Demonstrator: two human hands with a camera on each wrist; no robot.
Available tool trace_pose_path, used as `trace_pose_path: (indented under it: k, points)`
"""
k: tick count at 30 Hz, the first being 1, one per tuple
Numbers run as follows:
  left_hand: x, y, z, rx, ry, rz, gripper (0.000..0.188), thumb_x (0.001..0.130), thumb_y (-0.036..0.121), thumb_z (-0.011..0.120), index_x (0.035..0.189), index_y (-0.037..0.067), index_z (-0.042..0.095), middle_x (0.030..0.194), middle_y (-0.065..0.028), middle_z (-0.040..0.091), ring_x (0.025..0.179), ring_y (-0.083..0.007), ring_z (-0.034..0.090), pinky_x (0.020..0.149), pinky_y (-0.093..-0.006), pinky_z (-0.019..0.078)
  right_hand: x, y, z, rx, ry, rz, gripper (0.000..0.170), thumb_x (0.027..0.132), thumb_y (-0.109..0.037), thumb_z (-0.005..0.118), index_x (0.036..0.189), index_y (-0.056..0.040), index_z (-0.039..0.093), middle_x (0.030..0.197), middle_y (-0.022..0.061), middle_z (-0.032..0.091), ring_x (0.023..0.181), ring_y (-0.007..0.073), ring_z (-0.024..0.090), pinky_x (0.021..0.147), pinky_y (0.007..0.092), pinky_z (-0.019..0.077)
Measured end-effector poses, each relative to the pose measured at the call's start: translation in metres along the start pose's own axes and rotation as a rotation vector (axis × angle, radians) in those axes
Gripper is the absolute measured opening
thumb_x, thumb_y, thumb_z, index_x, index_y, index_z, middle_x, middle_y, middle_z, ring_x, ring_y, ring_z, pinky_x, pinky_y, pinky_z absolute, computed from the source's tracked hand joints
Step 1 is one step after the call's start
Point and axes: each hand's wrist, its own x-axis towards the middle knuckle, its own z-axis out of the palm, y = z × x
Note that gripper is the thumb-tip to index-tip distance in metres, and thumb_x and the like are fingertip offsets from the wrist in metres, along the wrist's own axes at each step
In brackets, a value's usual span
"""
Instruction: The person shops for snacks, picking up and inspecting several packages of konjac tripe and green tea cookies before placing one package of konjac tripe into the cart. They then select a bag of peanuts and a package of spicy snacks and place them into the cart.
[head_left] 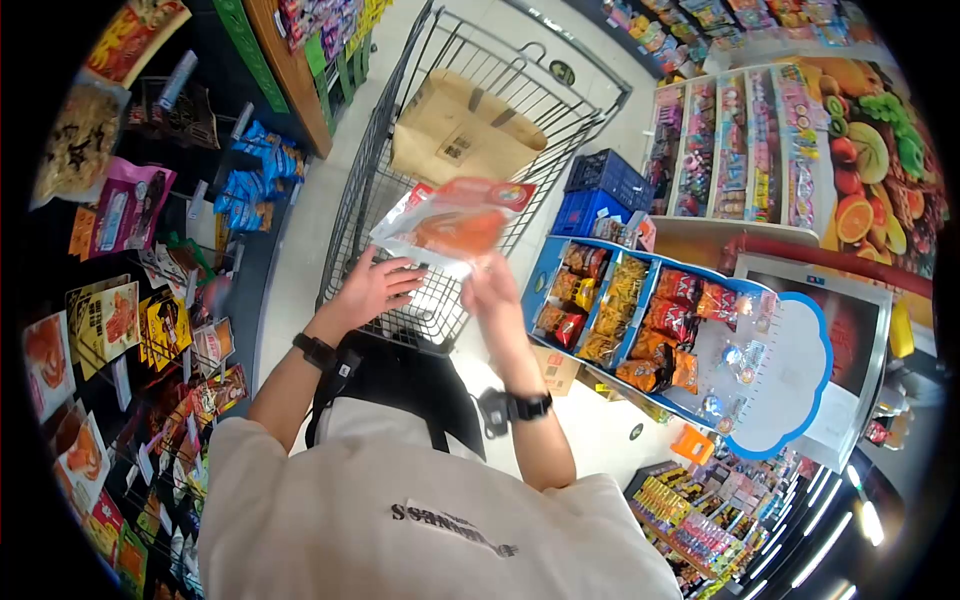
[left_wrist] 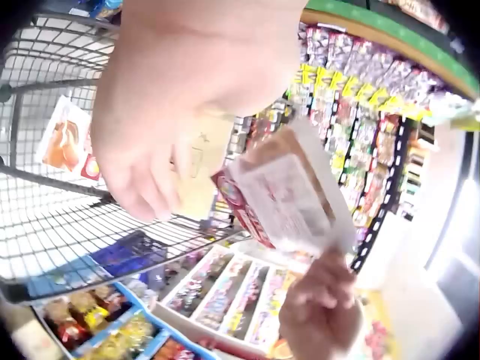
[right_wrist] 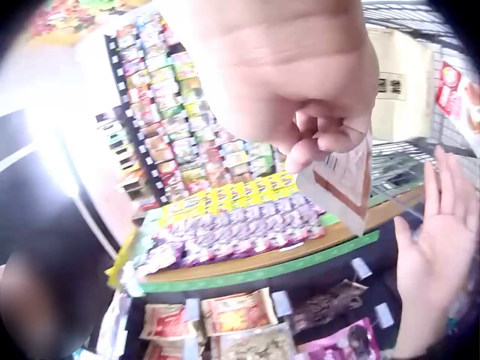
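Note:
My right hand [head_left: 492, 300] pinches the edge of a clear-and-red flat food package [head_left: 460, 225] above the shopping cart. The right wrist view shows the curled fingers of this hand [right_wrist: 300, 82] gripping the package [right_wrist: 341, 187]; in the left wrist view its pale back label [left_wrist: 281, 195] faces the camera. My left hand [head_left: 375, 290] is beside the package with its fingers spread, and its palm [right_wrist: 439, 255] holds nothing. A second red-and-white package [left_wrist: 67, 139] lies in the cart, partly covered by the held one in the head view.
A brown paper bag [head_left: 465, 130] lies inside the wire cart [head_left: 345, 210]. Hanging snack packs [head_left: 130, 205] line the left side. To the right stand blue crates [head_left: 605, 185], a blue-edged snack display [head_left: 648, 290] and a sweets rack [head_left: 735, 145].

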Motion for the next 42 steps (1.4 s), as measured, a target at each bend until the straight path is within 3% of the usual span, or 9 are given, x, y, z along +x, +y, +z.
trace_pose_path:
  k: [4, 7, 9, 11, 12, 20, 27, 32, 42]
  points:
    - [-0.038, 0.021, 0.107, -0.357, -0.253, 0.232, 0.096, 0.086, 0.079, 0.025, 0.145, 0.004, 0.032, 0.146, -0.0152, 0.041, 0.133, -0.0279, 0.043, 0.107, -0.0447, 0.0376, -0.083, -0.033, -0.032, -0.172, -0.133, -0.034, 0.013, 0.099, -0.021, 0.051, 0.107, -0.0104, 0.052, 0.063, -0.0035, 0.048, 0.054, 0.004, 0.037, 0.049, 0.0189, 0.026]
    - [-0.063, 0.0, 0.128, -0.128, -0.368, 0.287, 0.095, 0.086, 0.078, 0.028, 0.145, 0.004, 0.032, 0.145, -0.0161, 0.043, 0.129, -0.0278, 0.047, 0.106, -0.0417, 0.0405, -0.119, -0.011, -0.073, -0.269, -0.23, -0.009, 0.013, 0.099, -0.02, 0.05, 0.107, -0.0102, 0.053, 0.061, -0.0051, 0.045, 0.054, 0.0028, 0.036, 0.049, 0.0197, 0.0265]
    - [-0.072, -0.03, 0.129, 0.078, -0.207, 0.337, 0.07, 0.093, 0.049, 0.055, 0.142, 0.003, 0.037, 0.138, -0.0143, 0.05, 0.123, -0.0231, 0.052, 0.103, -0.0357, 0.0428, -0.141, 0.006, -0.094, -0.262, -0.311, 0.005, 0.012, 0.099, -0.018, 0.051, 0.107, -0.01, 0.054, 0.061, -0.0054, 0.044, 0.054, 0.0029, 0.036, 0.049, 0.0203, 0.0273]
    - [-0.083, -0.058, 0.148, 0.467, 0.112, 0.439, 0.049, 0.094, 0.026, 0.061, 0.134, 0.001, 0.048, 0.126, -0.0109, 0.06, 0.113, -0.0198, 0.058, 0.099, -0.0332, 0.044, -0.164, 0.01, -0.104, -0.343, -0.292, 0.042, 0.011, 0.098, -0.016, 0.053, 0.103, -0.0083, 0.057, 0.062, -0.0061, 0.045, 0.056, 0.0032, 0.038, 0.051, 0.0209, 0.0303]
    - [-0.089, -0.073, 0.158, 0.396, 0.177, 0.471, 0.04, 0.088, 0.01, 0.064, 0.127, 0.002, 0.055, 0.118, -0.0079, 0.064, 0.107, -0.0165, 0.06, 0.094, -0.0312, 0.0459, -0.172, 0.016, -0.113, -0.366, -0.309, 0.043, 0.01, 0.097, -0.016, 0.054, 0.102, -0.0079, 0.058, 0.063, -0.0062, 0.046, 0.057, 0.0032, 0.039, 0.052, 0.0207, 0.0313]
    - [-0.157, -0.143, 0.201, 0.497, 0.367, 0.542, 0.037, 0.093, 0.016, 0.061, 0.126, -0.001, 0.056, 0.118, -0.0088, 0.064, 0.104, -0.0149, 0.061, 0.089, -0.0293, 0.0489, -0.2, 0.037, -0.142, -0.172, -0.483, -0.122, 0.015, 0.094, -0.016, 0.06, 0.098, -0.0016, 0.059, 0.084, -0.002, 0.06, 0.078, 0.0064, 0.052, 0.069, 0.0237, 0.0425]
    - [-0.202, -0.176, 0.217, 0.557, 0.488, 0.686, 0.035, 0.093, 0.018, 0.062, 0.123, 0.0, 0.059, 0.117, -0.0057, 0.064, 0.104, -0.0119, 0.059, 0.093, -0.0291, 0.046, -0.176, 0.057, -0.118, -0.244, -0.576, -0.167, 0.03, 0.094, -0.019, 0.062, 0.116, 0.0014, 0.061, 0.096, 0.0005, 0.064, 0.09, 0.0067, 0.057, 0.082, 0.025, 0.0462]
    - [-0.23, -0.198, 0.207, 0.632, 0.542, 0.693, 0.033, 0.093, 0.017, 0.062, 0.121, -0.001, 0.06, 0.116, -0.0052, 0.065, 0.105, -0.0101, 0.057, 0.094, -0.0276, 0.0442, -0.187, 0.064, -0.08, -0.094, -0.553, -0.252, 0.023, 0.094, -0.02, 0.062, 0.102, 0.0012, 0.065, 0.086, -0.0032, 0.063, 0.073, 0.0044, 0.055, 0.065, 0.022, 0.0459]
    - [-0.271, -0.186, 0.192, 0.769, 0.737, 0.708, 0.033, 0.1, 0.027, 0.053, 0.113, -0.002, 0.064, 0.106, -0.003, 0.067, 0.095, -0.007, 0.057, 0.086, -0.0259, 0.0462, -0.206, 0.08, -0.03, -0.053, -0.529, -0.23, 0.026, 0.096, -0.021, 0.057, 0.1, 0.0028, 0.067, 0.088, 0.0013, 0.067, 0.08, 0.0071, 0.059, 0.072, 0.0237, 0.0471]
